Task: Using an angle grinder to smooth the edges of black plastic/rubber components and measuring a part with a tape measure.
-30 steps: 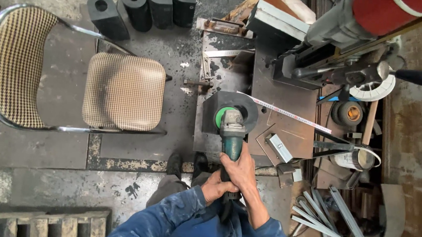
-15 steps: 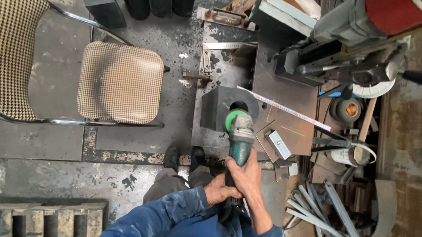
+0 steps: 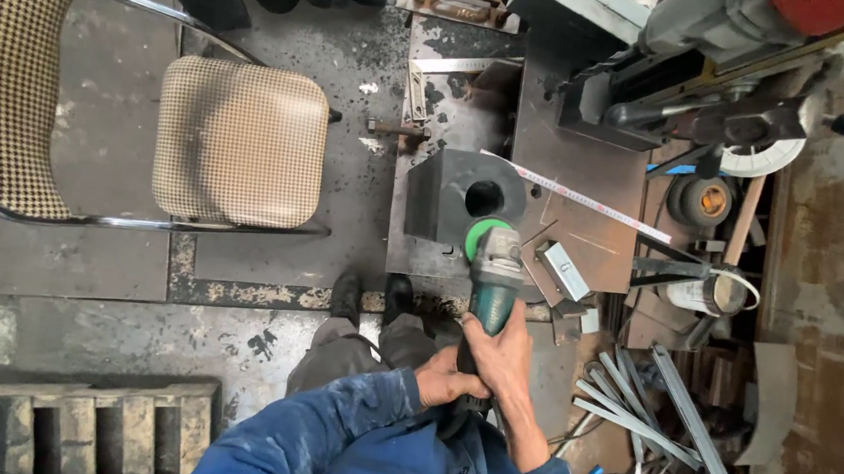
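Both my hands grip a green angle grinder [image 3: 492,273]. My right hand [image 3: 506,359] wraps the body from above, and my left hand [image 3: 443,381] holds the rear end of the handle. The grinder's green disc guard [image 3: 483,234] rests against the near edge of a dark steel block [image 3: 445,194] with a round hole through it. The block sits on a steel work plate [image 3: 569,153]. Blue sleeves cover my arms, and my dark shoes [image 3: 369,296] stand at the plate's edge.
A chair with a checked seat [image 3: 239,142] stands to the left. A tape measure strip [image 3: 595,201] lies across the plate. A large drill machine [image 3: 715,80] sits at the upper right, loose metal strips [image 3: 650,405] at the lower right, a wooden pallet [image 3: 76,420] at the lower left.
The view has shifted, so the chair and the block sit lower and closer in frame. The grinder stays against the block with both hands on it.
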